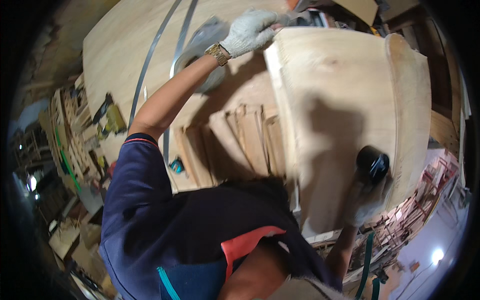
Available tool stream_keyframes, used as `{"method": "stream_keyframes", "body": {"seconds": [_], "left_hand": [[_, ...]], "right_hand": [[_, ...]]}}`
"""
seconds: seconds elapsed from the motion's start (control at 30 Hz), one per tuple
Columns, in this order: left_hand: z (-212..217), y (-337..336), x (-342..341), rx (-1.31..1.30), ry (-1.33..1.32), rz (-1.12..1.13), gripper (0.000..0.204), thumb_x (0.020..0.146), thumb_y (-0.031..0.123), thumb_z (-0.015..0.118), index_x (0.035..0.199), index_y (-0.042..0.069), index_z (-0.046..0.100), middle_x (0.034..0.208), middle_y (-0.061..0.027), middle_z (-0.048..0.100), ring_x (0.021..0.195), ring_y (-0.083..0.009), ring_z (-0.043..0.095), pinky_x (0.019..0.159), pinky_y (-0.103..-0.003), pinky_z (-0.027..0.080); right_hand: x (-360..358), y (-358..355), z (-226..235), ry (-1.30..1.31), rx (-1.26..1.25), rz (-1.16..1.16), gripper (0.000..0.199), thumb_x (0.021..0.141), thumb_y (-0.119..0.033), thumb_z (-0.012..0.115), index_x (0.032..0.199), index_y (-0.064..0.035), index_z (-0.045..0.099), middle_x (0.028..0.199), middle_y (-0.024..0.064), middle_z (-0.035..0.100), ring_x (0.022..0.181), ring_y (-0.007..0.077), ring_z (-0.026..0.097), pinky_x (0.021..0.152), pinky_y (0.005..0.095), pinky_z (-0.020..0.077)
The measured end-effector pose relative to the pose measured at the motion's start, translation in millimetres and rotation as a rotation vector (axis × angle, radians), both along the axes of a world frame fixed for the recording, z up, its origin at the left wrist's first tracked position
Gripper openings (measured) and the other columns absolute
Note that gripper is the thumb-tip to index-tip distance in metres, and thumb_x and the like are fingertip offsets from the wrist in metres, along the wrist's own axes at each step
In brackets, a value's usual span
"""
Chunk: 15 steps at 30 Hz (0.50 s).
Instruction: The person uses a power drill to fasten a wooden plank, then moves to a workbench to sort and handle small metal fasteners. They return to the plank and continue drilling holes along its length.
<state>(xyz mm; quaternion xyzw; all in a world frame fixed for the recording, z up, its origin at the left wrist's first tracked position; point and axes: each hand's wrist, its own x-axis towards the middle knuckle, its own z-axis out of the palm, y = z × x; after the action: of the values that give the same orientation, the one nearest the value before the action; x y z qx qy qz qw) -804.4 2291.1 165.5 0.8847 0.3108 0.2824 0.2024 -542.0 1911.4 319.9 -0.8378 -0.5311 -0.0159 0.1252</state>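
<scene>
A pale, curved wooden panel point(345, 65) stands before me on the right, with a raised strip along its left edge and another near its right side. My left hand point(250, 32), in a white knit glove with a gold watch at the wrist, is closed at the panel's far left corner. Low on the panel's right side, my right hand point(364, 202) is wrapped round a black cylindrical tool point(372, 165). Motion smears that hand, and the tool hides part of it; its exact kind does not show. Shadows fall across the panel.
Several wooden pieces point(232, 142) lie left of the panel on a large plywood sheet point(120, 45). A clear plastic roll point(212, 77), grey metal strips point(154, 50) and a teal tape measure point(176, 165) are also there. Scrap wood point(72, 117) piles up at the left; more sticks point(400, 220) lie lower right.
</scene>
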Motion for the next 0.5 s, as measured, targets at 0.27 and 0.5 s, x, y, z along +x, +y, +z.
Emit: {"method": "stream_keyframes", "body": {"seconds": [0.27,0.5], "left_hand": [[72,-149,-151,0.049,0.032,0.381,0.026,0.101,0.031,0.063,0.094,0.006,0.065,0.076,-0.0132,0.061,0.074,-0.0332,0.062,0.07,-0.042,0.049],[63,-295,-215,-0.247,-0.118,0.733,0.028,0.101,0.029,0.064,0.093,0.002,0.066,0.072,-0.0151,0.061,0.065,-0.0267,0.059,0.065,-0.039,0.048]], "right_hand": [[5,5,-7,-0.061,0.112,0.055,0.038,0.089,-0.01,0.062,0.125,0.0017,0.064,0.129,0.0263,0.06,0.119,0.0453,0.059,0.099,0.0498,0.0486],[46,3,-33,-0.193,0.178,0.218,0.046,0.09,-0.014,0.057,0.133,0.0014,0.063,0.148,0.0289,0.053,0.136,0.044,0.05,0.116,0.0472,0.0381]]}}
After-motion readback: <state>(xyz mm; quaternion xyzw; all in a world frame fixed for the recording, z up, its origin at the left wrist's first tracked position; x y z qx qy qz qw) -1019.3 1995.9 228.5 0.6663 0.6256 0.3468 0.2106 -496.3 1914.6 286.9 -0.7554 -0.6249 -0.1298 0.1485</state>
